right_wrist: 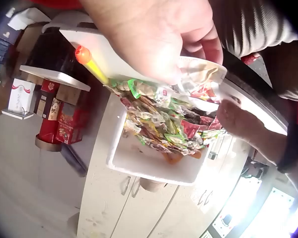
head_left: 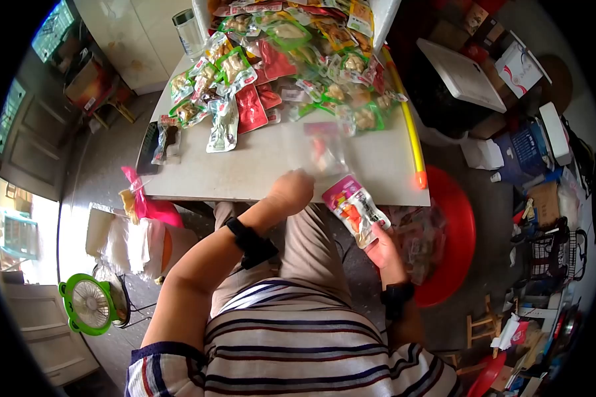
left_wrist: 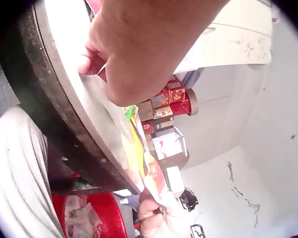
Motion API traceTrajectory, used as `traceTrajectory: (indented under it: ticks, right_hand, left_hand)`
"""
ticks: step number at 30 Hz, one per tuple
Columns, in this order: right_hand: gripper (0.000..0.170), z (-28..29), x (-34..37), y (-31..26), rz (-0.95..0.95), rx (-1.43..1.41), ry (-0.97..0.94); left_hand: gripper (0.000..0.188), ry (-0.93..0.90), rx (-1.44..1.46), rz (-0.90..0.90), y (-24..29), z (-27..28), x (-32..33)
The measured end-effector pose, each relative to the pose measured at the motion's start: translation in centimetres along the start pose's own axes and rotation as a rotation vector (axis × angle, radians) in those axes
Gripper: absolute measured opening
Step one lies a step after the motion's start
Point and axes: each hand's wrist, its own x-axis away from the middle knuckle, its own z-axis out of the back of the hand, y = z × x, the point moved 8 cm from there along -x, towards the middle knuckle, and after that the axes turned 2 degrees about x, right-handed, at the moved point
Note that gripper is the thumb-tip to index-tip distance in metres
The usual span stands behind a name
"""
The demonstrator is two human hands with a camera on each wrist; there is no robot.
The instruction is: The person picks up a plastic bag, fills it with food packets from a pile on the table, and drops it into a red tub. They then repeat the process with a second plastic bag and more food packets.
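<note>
My left hand [head_left: 291,192] is at the table's front edge, fingers curled, pinching the edge of a translucent plastic bag [head_left: 323,151]; the bag is blurred, with pink at its top. In the left wrist view, a pale edge shows between the fingers of the left hand [left_wrist: 134,54]. To the right, my right hand [head_left: 383,250] grips the lower end of a printed packet [head_left: 354,208] with a purple top and a white lower part. The right wrist view shows the right hand [right_wrist: 154,39] with the packet [right_wrist: 201,74] partly behind its fingers.
Many small food packets [head_left: 235,66] are heaped at the back of the table [head_left: 212,175], spilling from a white bin [head_left: 383,23]. A yellow stick [head_left: 407,119] lies along the right side. A red basin [head_left: 460,231] holding clear packaging stands below right; a green fan [head_left: 89,304] is at left.
</note>
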Motion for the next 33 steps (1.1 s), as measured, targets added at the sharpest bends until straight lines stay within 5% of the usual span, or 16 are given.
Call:
traceTrajectory:
  ticks: [5,8,13,21,25,29,33]
  right_hand:
    - [0.041,-0.6,0.2,0.3,-0.104,0.063,-0.032]
    - [0.04,-1.0,-0.2,-0.7,-0.011,0.053,-0.061]
    - [0.04,-0.5,-1.1,-1.0,0.09,-0.006,0.02]
    - [0.03,-4.6,-4.3,1.1,-0.042,-0.039,-0.022]
    - [0.018,-4.7,-5.8,1.4,-0.223,0.372,0.066]
    - [0.016,-3.2,-6.0,-0.6,-0.089,0.696,0.164]
    - [0.009,-3.6,-6.2,1.1,-0.072,0.251,0.215]
  left_hand:
    - [0.012,0.09,0.2,0.038,0.2,0.7,0.3]
    - [0.012,0.142,0.192,0.03,1.4,1.5,0.4]
    - [0.011,0.204,0.086,-0.061,3.3,1.5,0.9]
    - [0.014,0.513,0.024,-0.304,7.2,3.5,2.9]
    - [0.011,0.381,-0.032,-0.248,6.8,2.5,2.9]
    - [0.009,0.396,-0.016,-0.212,5.7,1.6,3.7]
    - [0.009,0.421,0.011,-0.235,5.8,1.4,4.1]
